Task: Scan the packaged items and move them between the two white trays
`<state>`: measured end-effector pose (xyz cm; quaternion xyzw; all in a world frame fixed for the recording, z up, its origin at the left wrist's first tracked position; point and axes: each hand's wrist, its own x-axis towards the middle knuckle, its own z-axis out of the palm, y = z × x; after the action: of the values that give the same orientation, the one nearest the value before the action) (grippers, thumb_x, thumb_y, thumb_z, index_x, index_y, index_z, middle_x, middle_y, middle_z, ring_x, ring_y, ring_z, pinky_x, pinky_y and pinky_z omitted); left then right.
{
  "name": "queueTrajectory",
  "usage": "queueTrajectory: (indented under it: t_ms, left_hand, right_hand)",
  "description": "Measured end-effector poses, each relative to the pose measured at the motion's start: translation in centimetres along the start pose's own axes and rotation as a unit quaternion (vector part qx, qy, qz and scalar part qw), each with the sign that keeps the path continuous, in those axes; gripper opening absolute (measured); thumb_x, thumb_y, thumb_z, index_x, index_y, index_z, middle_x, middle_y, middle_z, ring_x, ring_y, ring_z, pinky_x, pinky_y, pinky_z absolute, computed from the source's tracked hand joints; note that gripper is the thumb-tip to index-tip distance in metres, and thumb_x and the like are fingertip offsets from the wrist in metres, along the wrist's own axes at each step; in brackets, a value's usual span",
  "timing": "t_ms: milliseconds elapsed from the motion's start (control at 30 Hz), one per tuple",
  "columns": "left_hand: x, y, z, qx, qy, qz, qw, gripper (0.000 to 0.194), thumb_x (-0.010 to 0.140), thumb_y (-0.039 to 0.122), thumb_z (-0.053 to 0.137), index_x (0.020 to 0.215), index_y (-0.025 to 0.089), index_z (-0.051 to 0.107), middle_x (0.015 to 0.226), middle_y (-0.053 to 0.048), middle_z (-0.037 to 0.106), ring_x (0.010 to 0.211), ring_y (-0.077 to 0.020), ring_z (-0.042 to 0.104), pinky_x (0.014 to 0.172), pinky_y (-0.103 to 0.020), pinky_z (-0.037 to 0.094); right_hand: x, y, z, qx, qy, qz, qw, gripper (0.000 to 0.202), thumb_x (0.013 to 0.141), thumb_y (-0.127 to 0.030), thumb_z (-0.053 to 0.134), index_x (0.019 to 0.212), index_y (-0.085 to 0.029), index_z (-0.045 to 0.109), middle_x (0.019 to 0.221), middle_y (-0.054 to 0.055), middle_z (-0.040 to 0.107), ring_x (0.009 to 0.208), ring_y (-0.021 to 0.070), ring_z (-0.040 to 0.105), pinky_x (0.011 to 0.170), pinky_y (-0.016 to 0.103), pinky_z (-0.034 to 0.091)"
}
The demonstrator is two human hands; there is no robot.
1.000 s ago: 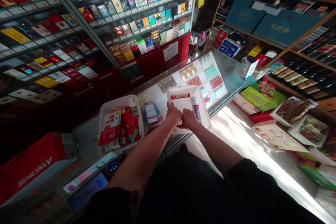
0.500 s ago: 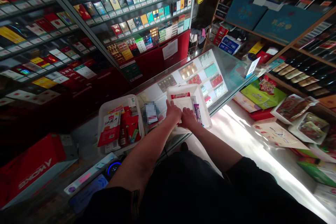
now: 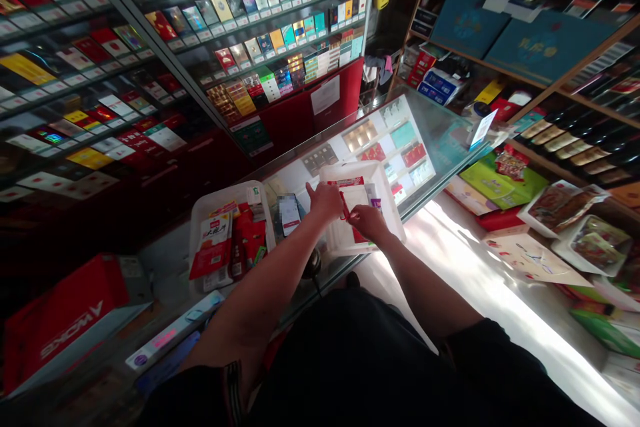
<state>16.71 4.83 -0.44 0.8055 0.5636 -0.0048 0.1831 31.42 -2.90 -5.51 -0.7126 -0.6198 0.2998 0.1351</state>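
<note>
My left hand (image 3: 326, 202) is over the left part of a white tray (image 3: 395, 213), its fingers partly hidden behind the hand. My right hand (image 3: 367, 221) pinches the lower end of a thin red packet (image 3: 345, 205), which stands tilted between both hands. Whether my left fingers touch it is too small to tell. In the tray lie a long red packet (image 3: 349, 181) near the far edge and a purple packet (image 3: 376, 203) beyond my right hand. Another red piece (image 3: 359, 236) shows under my right wrist.
Left of my arms, a second white tray (image 3: 195, 227) holds red snack packs (image 3: 215, 240). A phone (image 3: 289, 215) lies between the trays on the glass counter (image 3: 440, 140). A red box (image 3: 60, 320) is at far left.
Both hands have risen and moved slightly apart, with a red packet now showing between them. My right hand now covers more of the purple packet. The phone is less hidden.
</note>
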Motion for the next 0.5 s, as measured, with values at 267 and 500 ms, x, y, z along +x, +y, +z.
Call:
queueTrajectory:
  t_ms: [267,500]
  left_hand:
    - [-1.9,-1.9,-1.6,-0.099,0.131,-0.08,0.983,0.022,0.097,0.033,0.061,0.106,0.024,0.078,0.114,-0.01,0.08,0.12,-0.0318,0.068,0.126,-0.064,0.023]
    - [-5.1,-3.2,-2.4,-0.169,0.211,-0.103,0.957,0.02,0.097,0.034,0.064,0.107,0.024,0.078,0.117,-0.007,0.081,0.118,-0.029,0.069,0.129,-0.057,0.024]
  right_hand:
    - [0.2,-0.9,-0.3,0.158,0.078,0.061,0.982,0.014,0.083,-0.032,0.076,0.087,-0.02,0.082,0.078,0.002,0.078,0.072,0.0185,0.069,0.065,0.027,0.044]
    - [-0.9,-4.1,-0.3,0.27,0.099,0.089,0.953,0.026,0.08,-0.034,0.07,0.094,-0.019,0.085,0.072,0.002,0.077,0.066,0.0185,0.067,0.063,0.028,0.047]
